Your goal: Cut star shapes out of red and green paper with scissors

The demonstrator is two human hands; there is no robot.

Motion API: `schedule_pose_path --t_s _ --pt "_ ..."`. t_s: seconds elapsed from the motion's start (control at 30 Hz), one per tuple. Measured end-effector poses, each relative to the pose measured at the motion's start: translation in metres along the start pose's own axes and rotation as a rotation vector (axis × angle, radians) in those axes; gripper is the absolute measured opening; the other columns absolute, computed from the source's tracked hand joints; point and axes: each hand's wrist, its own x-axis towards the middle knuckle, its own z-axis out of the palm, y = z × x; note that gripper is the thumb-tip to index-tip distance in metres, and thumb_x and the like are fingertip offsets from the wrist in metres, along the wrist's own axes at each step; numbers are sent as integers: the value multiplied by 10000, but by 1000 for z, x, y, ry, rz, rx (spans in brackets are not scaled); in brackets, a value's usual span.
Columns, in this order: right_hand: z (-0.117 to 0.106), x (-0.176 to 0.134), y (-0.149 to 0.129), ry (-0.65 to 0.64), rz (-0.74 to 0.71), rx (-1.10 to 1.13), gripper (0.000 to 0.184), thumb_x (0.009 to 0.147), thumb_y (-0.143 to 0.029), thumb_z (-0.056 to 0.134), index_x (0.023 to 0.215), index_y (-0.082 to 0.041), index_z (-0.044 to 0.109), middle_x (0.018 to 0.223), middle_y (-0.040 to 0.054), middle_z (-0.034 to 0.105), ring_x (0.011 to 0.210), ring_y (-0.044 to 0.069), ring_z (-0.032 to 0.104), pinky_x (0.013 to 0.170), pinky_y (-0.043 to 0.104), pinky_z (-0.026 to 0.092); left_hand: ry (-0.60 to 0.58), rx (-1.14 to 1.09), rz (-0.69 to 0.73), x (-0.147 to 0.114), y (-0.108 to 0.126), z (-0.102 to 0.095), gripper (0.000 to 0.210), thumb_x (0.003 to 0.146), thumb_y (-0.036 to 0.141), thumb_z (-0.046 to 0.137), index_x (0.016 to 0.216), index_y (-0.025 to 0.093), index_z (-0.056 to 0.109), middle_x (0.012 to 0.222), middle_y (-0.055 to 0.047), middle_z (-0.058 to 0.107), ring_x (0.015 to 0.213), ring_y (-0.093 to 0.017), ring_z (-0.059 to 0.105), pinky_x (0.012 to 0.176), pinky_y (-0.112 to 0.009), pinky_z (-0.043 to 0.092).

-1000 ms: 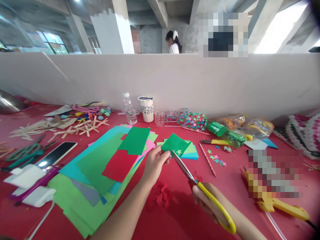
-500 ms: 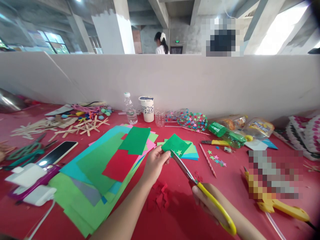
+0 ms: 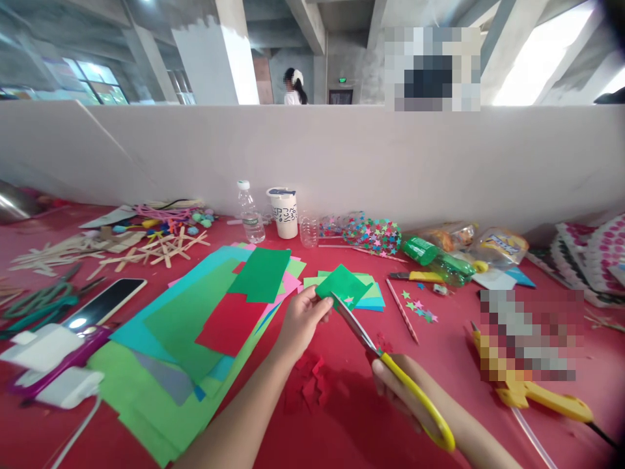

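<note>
My left hand (image 3: pixel 303 319) pinches the near left corner of a small green paper piece (image 3: pixel 344 281), held above the red table. My right hand (image 3: pixel 400 389) is closed round yellow-handled scissors (image 3: pixel 364 335), whose blades point up and left. The blade tips meet the green paper beside my left fingertips; whether the blades are apart is hard to make out. A small pale star shows by the tips. Under the green paper lies a stack of light green and blue sheets (image 3: pixel 374 296). Red paper scraps (image 3: pixel 312 384) lie between my forearms.
Coloured paper sheets (image 3: pixel 180 319) spread to the left, beside a phone (image 3: pixel 117 299). Paper stars (image 3: pixel 417 306) and a striped straw (image 3: pixel 403 311) lie right. A yellow glue gun (image 3: pixel 532 394) sits far right. Bottles, a white cup (image 3: pixel 284 215) and a partition (image 3: pixel 293 150) stand behind.
The view has shifted slightly, moving the scene a little to the left. My hands, the green paper and the scissors keep nearly the same positions relative to each other.
</note>
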Motion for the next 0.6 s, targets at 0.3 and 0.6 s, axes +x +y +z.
schedule_pose_path --t_s 0.3,0.6 --pt "-2 1 4 -27 -99 33 623 750 -794 382 659 -183 466 423 -98 355 305 28 308 284 128 238 55 -89 -48 2 -11 1 171 765 306 613 678 167 564 577 27 544 542 -98 477 550 -221 359" --pt "-4 -1 -2 -43 -119 -1 566 806 -736 385 669 -191 458 456 -93 337 340 44 320 307 142 255 62 -209 -94 4 -9 1 181 731 282 670 655 150 571 560 25 555 511 -77 469 516 -207 342"
